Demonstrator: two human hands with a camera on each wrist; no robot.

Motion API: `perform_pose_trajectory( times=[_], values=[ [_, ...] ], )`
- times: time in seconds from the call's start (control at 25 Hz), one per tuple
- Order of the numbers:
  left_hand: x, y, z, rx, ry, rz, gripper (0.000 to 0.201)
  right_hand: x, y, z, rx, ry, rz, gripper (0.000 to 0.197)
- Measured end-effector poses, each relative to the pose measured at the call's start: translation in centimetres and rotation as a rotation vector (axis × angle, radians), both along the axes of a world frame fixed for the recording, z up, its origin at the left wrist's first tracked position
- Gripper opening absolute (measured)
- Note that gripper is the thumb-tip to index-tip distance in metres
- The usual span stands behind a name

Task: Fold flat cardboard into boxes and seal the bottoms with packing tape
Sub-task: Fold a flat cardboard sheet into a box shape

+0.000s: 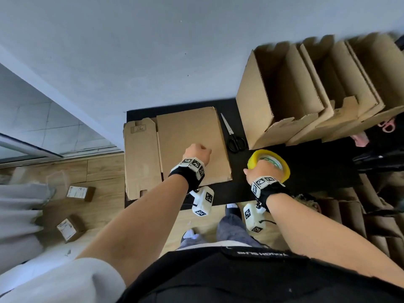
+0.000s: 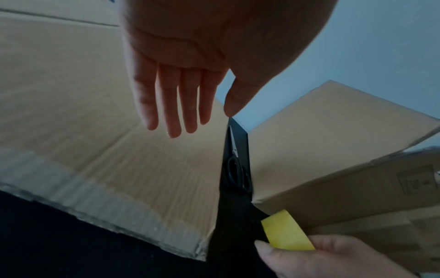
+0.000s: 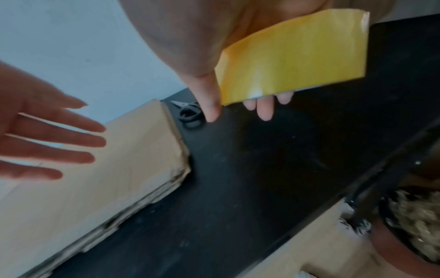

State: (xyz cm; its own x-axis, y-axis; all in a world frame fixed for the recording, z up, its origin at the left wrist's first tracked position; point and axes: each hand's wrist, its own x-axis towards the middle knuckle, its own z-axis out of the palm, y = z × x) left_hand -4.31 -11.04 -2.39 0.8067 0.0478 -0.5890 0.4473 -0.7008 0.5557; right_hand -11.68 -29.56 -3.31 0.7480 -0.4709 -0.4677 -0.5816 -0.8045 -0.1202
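A stack of flat cardboard [image 1: 192,141] lies on the black table [image 1: 306,171]. My left hand [image 1: 196,152] is over its near half, fingers straight and together, holding nothing [image 2: 202,122]; whether it touches the sheet is unclear. To the right, my right hand [image 1: 260,169] grips a yellow roll of packing tape [image 1: 270,159] just above the table, thumb on one side and fingers on the other [image 3: 238,111]. In the right wrist view the tape roll [image 3: 292,56] fills the top and the flat cardboard [image 3: 107,178] lies at lower left.
Black-handled scissors [image 1: 234,136] lie between the flat stack and several folded open boxes [image 1: 284,95] at the back right. A second flat sheet [image 1: 141,158] lies left of the stack. More cardboard [image 1: 371,219] stands under the table's right side; small parcels [image 1: 71,227] are on the floor.
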Motion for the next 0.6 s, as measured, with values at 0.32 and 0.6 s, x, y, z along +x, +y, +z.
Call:
perform_pose_trajectory(
  times=[0.32,0.6],
  values=[
    [0.9,-5.3,-0.7,0.025,0.047,0.042,0.024,1.4,-4.8,-2.6,-0.163,-0.092,-0.060,0.059],
    [0.4,-4.8,-0.2,0.056,0.049,0.213,0.024,2.7,-1.3,-1.8,-0.024,-0.224,-0.157,0.081]
  ],
)
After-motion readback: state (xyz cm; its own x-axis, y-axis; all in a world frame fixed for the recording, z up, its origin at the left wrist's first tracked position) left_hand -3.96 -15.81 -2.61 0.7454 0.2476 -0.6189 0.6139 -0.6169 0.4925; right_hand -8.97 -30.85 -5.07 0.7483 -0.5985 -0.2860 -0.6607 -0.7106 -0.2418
